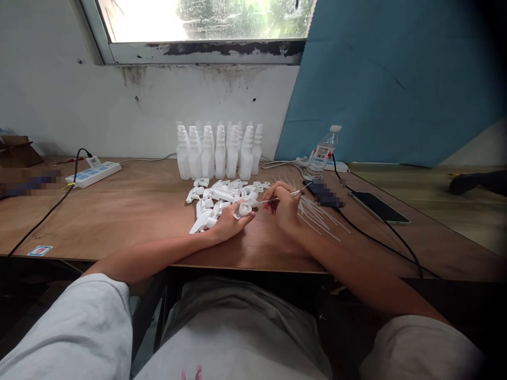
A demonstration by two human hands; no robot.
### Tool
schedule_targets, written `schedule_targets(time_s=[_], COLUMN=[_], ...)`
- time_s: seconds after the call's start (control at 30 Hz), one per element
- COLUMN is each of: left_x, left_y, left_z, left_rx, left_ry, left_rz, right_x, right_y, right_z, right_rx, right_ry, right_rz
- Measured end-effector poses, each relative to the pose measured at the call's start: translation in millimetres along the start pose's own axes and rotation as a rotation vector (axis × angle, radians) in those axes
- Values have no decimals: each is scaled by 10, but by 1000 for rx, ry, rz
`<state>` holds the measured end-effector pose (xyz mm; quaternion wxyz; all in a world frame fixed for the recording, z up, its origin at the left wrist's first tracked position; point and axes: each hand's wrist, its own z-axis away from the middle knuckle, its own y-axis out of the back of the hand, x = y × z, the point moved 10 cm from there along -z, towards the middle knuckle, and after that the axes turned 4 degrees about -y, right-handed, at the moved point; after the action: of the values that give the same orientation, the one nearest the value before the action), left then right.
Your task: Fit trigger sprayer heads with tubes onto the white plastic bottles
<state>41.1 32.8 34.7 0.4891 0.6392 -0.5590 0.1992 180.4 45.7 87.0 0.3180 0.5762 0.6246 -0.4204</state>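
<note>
My left hand (227, 224) is closed on a white spray-bottle trigger head (244, 209), its round collar facing up towards me. Closed round a screwdriver (296, 193) with a clear handle, my right hand (284, 207) points the thin metal shaft left at the collar. Whether the tip touches inside the collar I cannot tell. Beside and behind my left hand lies a loose pile of white trigger heads (222, 193). Thin white dip tubes (320, 216) are scattered to the right of my right hand. White plastic bottles (208, 155) without heads stand upright in rows behind the pile.
A clear water bottle (322, 154) stands at the back right, near a dark phone (325, 193) and a second phone (379, 207). Black cables (390, 228) cross the right side. A power strip (93, 173) lies at the left. The wooden table (130, 211) ends close to my body.
</note>
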Motion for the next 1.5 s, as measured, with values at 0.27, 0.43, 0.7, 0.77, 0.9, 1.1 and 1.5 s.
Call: schedule_targets(time_s=[0.27, 0.43, 0.7, 0.77, 0.9, 1.1, 1.5], left_x=[221, 237, 207, 173, 85, 43, 244], left_y=[-153, -163, -195, -210, -252, -272, -161], left_z=[80, 82, 91, 88, 101, 118, 32], left_rx=[-158, -181, -233, -239, -262, -264, -348], left_ry=[-50, -45, 59, 87, 146, 179, 137], left_rz=[28, 44, 188, 235, 281, 329, 339], right_x=[272, 509, 694, 707, 739, 870, 866], right_y=[-236, -255, -267, -302, -396, -447, 354], right_z=[-142, -112, -109, -92, -30, 46, -571], right_rx=[-307, -322, -394, -419, -499, -561, 21], right_ry=[-296, -498, -642, -653, -687, -785, -534], right_rz=[-78, -204, -294, -312, -321, -338, -254])
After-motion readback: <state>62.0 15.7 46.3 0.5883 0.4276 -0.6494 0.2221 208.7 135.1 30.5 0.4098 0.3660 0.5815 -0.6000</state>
